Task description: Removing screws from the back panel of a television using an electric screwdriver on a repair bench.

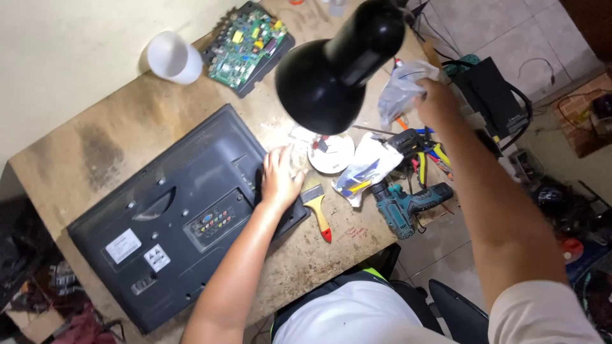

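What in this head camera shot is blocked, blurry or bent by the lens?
Head view: the black lamp shade sits close to the lens and hides the desk behind it; the right hand on the plastic bag is slightly motion-blurred; the left hand on the television back is sharper; the wide lens bends the desk edge; light is soft, without harsh glare.

A worn, stained brown wooden desk (115, 127) stands against a plain cream wall (70, 38). A black dome-shaped lamp shade (325, 83) hangs over it. To the right lies a pale tiled floor (503, 32) — cluttered with cables and boxes.
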